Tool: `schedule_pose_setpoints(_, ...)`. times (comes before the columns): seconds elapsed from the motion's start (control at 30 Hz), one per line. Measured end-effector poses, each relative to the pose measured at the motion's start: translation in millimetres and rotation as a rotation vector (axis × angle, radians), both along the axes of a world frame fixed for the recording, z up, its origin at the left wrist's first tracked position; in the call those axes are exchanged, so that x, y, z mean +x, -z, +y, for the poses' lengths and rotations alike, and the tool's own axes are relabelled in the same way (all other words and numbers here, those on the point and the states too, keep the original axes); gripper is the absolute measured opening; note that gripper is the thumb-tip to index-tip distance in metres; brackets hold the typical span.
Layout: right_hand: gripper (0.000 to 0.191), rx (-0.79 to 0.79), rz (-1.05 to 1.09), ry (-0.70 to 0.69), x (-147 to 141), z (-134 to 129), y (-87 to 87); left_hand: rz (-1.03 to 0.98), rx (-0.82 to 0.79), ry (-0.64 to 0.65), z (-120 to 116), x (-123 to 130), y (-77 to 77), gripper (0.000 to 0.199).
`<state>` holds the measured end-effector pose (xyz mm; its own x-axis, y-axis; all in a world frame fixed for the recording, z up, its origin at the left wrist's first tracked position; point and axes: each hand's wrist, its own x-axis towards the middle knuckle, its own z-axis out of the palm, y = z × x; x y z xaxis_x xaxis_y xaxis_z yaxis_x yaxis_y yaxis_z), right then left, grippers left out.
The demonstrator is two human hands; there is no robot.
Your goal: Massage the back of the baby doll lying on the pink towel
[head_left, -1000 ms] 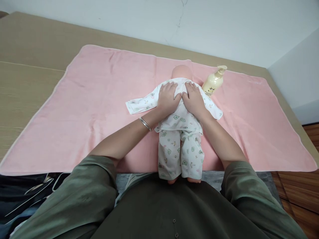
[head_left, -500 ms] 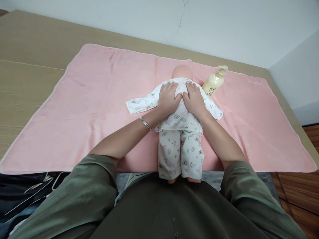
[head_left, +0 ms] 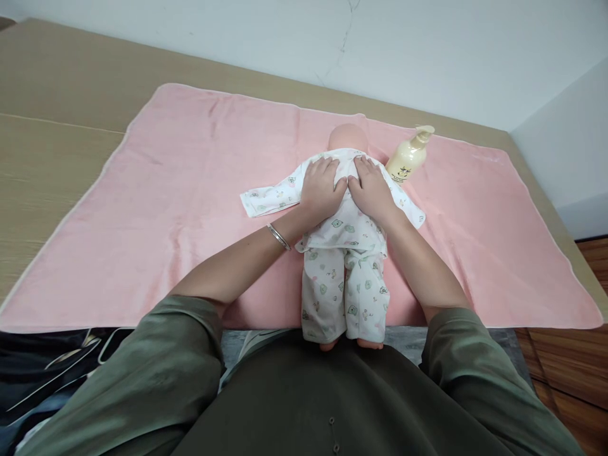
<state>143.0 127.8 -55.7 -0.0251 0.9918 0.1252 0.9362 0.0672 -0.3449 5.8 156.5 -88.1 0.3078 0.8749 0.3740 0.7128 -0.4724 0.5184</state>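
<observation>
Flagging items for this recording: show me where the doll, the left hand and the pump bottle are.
Doll [head_left: 345, 234]: head view, on its clothed lower torso.
Left hand [head_left: 321, 190]: head view, on the back of it.
Pump bottle [head_left: 407, 157]: head view, on its body.

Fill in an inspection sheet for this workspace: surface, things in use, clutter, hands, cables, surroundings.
Surface: wooden tabletop, with a lightly creased pink blanket spread over it.
Things in use: doll in printed white clothes, lying on the blanket, feet past its near edge; face not visible. Pump bottle beside it on the right.
Clutter: dark and blue items at lower left, not identifiable.
Hands: left hand and right hand laid flat on the doll's upper body; bracelet on the left wrist.
Cables: nothing seen for certain.
Surroundings: pale wall behind, marked by a thin crack-like line.
</observation>
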Motion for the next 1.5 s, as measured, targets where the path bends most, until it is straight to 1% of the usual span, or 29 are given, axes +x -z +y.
schedule_pose_setpoints(0.13, 0.058, 0.012, -0.034, 0.008, -3, -4, -4.6, 0.014, -0.039, 0.005, -2, -1, -3.8, 0.051)
schedule_pose_setpoints(0.23, 0.050, 0.047, -0.092, 0.044, -11, -14, -8.8, 0.010, -0.054, 0.023, 1, -3, -4.7, 0.051)
schedule_pose_setpoints(0.33, 0.045, 0.041, -0.159, 0.070, -20, -26, -15.3, 0.032, -0.050, 0.044, 5, -5, -6.3, 0.052)
schedule_pose_setpoints(0.4, 0.042, 0.032, -0.179, 0.071, -22, -30, -19.1, 0.066, -0.055, 0.052, 4, -6, -9.1, 0.052)
schedule_pose_setpoints(0.5, 0.041, -0.003, -0.113, 0.059, -14, -24, -19.6, 0.120, -0.051, 0.036, -5, -3, -15.0, 0.049)
schedule_pose_setpoints(0.6, 0.052, -0.042, 0.000, 0.013, -1, -9, -14.1, 0.148, 0.017, 0.008, -18, 1, -19.1, 0.045)
schedule_pose_setpoints(0.67, 0.059, -0.053, 0.014, 0.007, 3, -4, -11.2, 0.153, 0.058, 0.015, -24, 2, -20.4, 0.044)
schedule_pose_setpoints(0.7, 0.059, -0.052, -0.004, 0.017, 2, -5, -11.0, 0.149, 0.062, 0.022, -24, 2, -21.0, 0.043)
schedule_pose_setpoints(0.8, 0.054, -0.041, -0.112, 0.060, -10, -17, -16.8, 0.149, -0.009, 0.022, -18, 0, -23.0, 0.043)
schedule_pose_setpoints(0.9, 0.047, -0.038, -0.216, 0.065, -22, -35, -27.5, 0.189, -0.108, 0.025, -8, -4, -24.8, 0.053)
schedule_pose_setpoints(0.97, 0.043, -0.054, -0.239, 0.063, -23, -39, -32.0, 0.201, -0.110, 0.024, -6, -4, -24.8, 0.056)
schedule_pose_setpoints(1.03, 0.043, -0.074, -0.204, 0.049, -16, -34, -31.3, 0.195, -0.064, 0.008, -10, -2, -24.0, 0.054)
schedule_pose_setpoints(1.1, 0.046, -0.081, -0.125, 0.015, -6, -23, -25.6, 0.191, -0.012, -0.002, -20, 0, -23.2, 0.052)
schedule_pose_setpoints(1.17, 0.053, -0.082, -0.047, -0.016, 2, -10, -17.8, 0.187, 0.027, 0.014, -30, 3, -22.6, 0.051)
schedule_pose_setpoints(1.23, 0.058, -0.081, -0.003, -0.011, 5, -3, -11.6, 0.173, 0.047, 0.047, -34, 4, -22.5, 0.052)
schedule_pose_setpoints(1.3, 0.057, -0.051, -0.019, 0.015, 1, -4, -9.3, 0.152, 0.020, 0.072, -31, 2, -22.8, 0.053)
schedule_pose_setpoints(1.37, 0.052, -0.010, -0.077, 0.038, -7, -12, -10.1, 0.134, -0.069, 0.086, -20, -1, -22.8, 0.055)
schedule_pose_setpoints(1.43, 0.049, 0.023, -0.146, 0.034, -17, -22, -11.8, 0.107, -0.153, 0.095, -7, -4, -21.5, 0.057)
schedule_pose_setpoints(1.5, 0.051, 0.052, -0.195, 0.012, -23, -29, -12.5, 0.068, -0.176, 0.094, 2, -6, -18.5, 0.057)
